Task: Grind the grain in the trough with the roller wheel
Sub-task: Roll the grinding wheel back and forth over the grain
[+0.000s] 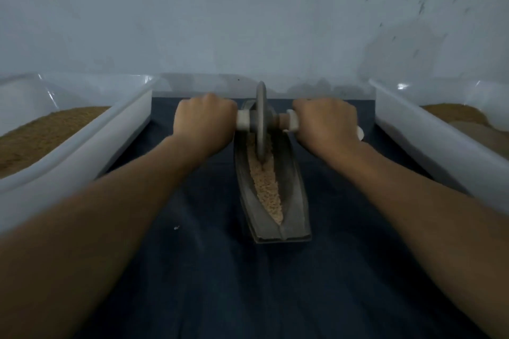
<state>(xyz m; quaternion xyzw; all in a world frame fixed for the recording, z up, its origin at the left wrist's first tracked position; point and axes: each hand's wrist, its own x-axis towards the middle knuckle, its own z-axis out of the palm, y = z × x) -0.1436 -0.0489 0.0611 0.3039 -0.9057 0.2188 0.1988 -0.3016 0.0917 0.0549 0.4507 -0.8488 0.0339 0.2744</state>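
A narrow grey boat-shaped trough (296, 209) lies lengthways on a dark blue cloth, with pale tan grain (267, 187) along its groove. A grey roller wheel (260, 121) stands upright in the far half of the trough, its rim down in the grain. A pale axle handle runs through the wheel. My left hand (205, 118) grips the handle's left end, and my right hand (327, 121) grips its right end. The fingers of both hands are curled over the handle and hide most of it.
A clear plastic bin (91, 143) holding brown grain stands at the left of the cloth (209, 270). A second clear bin (418, 135) with brown grain stands at the right. A pale wall (248, 22) rises just behind the trough.
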